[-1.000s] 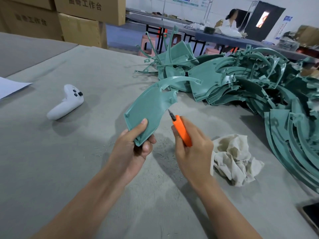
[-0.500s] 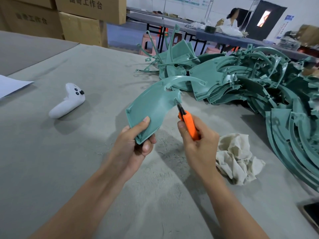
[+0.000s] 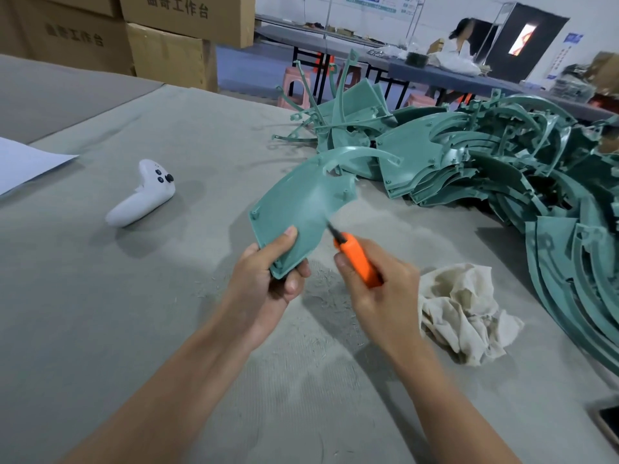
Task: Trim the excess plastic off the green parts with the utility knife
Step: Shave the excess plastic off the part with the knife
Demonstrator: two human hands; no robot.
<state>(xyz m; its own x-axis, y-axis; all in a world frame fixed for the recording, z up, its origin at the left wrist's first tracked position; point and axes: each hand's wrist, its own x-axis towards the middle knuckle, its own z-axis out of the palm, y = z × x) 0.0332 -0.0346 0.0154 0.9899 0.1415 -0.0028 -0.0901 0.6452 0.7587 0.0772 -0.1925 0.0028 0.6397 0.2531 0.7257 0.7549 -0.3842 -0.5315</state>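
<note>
Head view, held part: a flat, curved green plastic panel with a thin arc-shaped strip at its far end (image 3: 301, 209) is held up above the grey felt-covered table (image 3: 100, 313).
Left hand: the left hand (image 3: 268, 279) grips the panel's near, narrow end, with the thumb flat on the top face and the fingers curled beneath.
Right hand: the right hand (image 3: 378, 289), just right of the panel, is wrapped round an orange-handled utility knife (image 3: 358, 262). Its dark blade points up and left to the panel's right edge.
Doing it well: probably best to keep the blade shallow along the edge, take thin strokes directed away from the gripping thumb, and hold the panel steady.
Other parts: a large heap of similar green plastic parts (image 3: 502, 169) lies beyond and right of the panel, well apart.
Nearby: a crumpled off-white rag (image 3: 462, 313) lies right of the panel, a white handheld controller (image 3: 142, 195) lies to its left, and pale shavings (image 3: 321, 272) lie on the table below it.
Hard to make out: the blade tip is blurred, so I cannot tell whether it is cutting or only touching. Any excess left on the edge is too fine to see. A dark flat object (image 3: 608, 426), far right of the panel, is cut off by the frame.
</note>
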